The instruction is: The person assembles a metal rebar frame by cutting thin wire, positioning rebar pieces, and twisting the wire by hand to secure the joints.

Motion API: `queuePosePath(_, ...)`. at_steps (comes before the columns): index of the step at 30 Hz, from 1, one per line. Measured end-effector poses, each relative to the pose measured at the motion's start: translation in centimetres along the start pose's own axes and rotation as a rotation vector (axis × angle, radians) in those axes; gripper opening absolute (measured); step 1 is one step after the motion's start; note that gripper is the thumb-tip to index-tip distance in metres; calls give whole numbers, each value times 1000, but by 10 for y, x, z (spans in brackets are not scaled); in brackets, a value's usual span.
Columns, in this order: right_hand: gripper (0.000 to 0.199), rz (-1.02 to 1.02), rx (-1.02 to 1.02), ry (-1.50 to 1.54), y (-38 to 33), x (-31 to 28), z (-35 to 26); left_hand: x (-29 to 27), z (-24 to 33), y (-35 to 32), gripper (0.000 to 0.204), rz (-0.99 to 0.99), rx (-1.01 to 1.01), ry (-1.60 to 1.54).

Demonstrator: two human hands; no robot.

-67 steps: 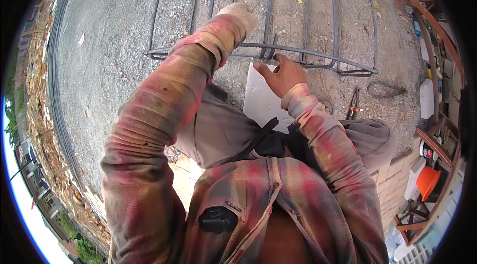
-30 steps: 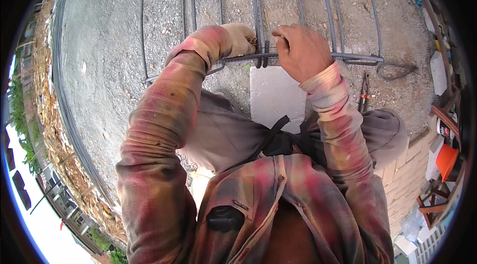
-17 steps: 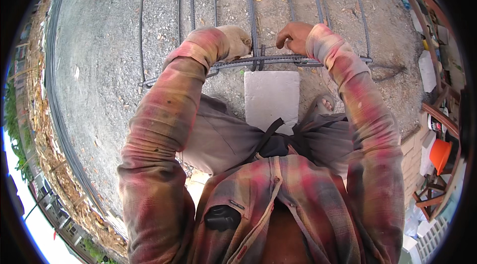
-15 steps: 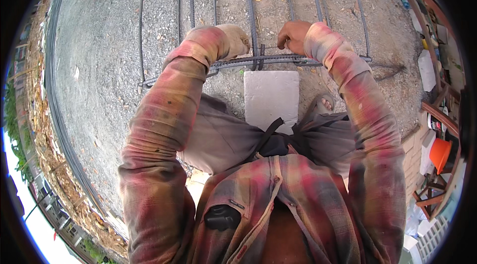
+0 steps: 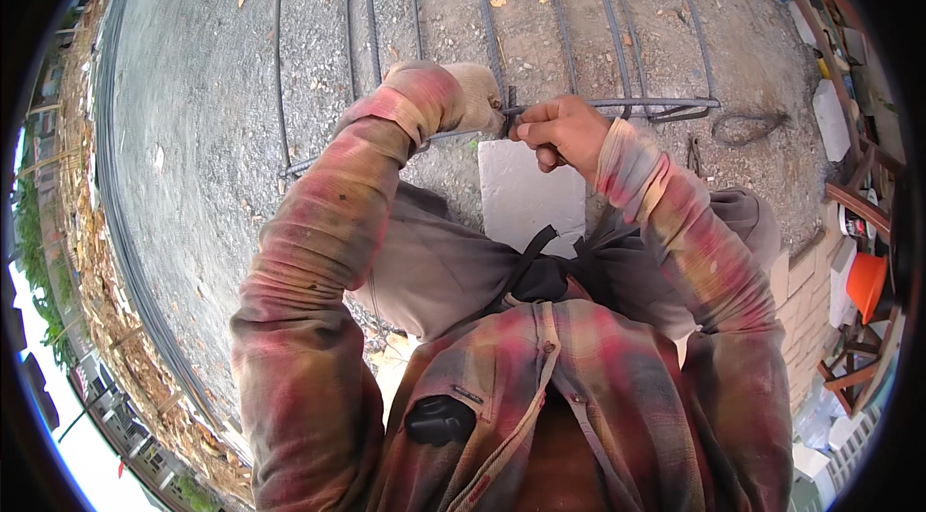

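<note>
Thin steel reinforcing bars (image 5: 486,11) run away from me across the gravel, meeting a crosswise steel bar (image 5: 641,103) near my knees. My left hand (image 5: 471,97), in a pale dirty work glove, is closed at the joint of these bars, apparently around the steel; its fingertips are partly hidden. Right beside it, my bare right hand (image 5: 567,134) is closed in a pinch by a dark bar end (image 5: 511,121). What the right fingers grip is too small to make out. Below the joint a white flat block (image 5: 531,194) lies between my legs.
A dark loop of wire or thin rod (image 5: 752,129) lies on the gravel at the right. Long bundled rods (image 5: 121,175) curve along the left side. Farther right stand an orange container (image 5: 866,286) and brown frame pieces (image 5: 857,208).
My right hand has come left and down, now against the left hand at the bar joint. The left hand has shifted slightly right. My right leg has moved outward, and the sandalled foot is hidden.
</note>
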State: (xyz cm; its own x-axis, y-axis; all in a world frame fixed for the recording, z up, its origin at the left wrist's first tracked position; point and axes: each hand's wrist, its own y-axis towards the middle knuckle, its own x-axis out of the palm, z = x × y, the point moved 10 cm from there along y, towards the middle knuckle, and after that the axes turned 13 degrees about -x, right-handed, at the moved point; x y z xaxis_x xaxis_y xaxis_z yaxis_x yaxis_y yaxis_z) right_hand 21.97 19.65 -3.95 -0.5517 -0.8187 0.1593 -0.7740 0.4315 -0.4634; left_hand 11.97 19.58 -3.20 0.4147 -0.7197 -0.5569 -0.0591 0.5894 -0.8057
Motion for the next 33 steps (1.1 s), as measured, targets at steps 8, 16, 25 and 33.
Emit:
queuePosePath(8, 16, 506, -586, -474, -5, 36, 11, 0, 12, 4, 29, -86, 167, -23)
queuePosePath(16, 20, 580, -471, -463, 0, 38, 31, -7, -1, 2, 39, 72, -10, -134)
queuePosePath(25, 22, 650, -545, -194, 0, 22, 54, -4, 7, 2, 39, 59, 37, -217)
queuePosePath(33, 47, 890, -272, -405, -8, -12, 41, -9, -5, 3, 37, 61, 4, -249)
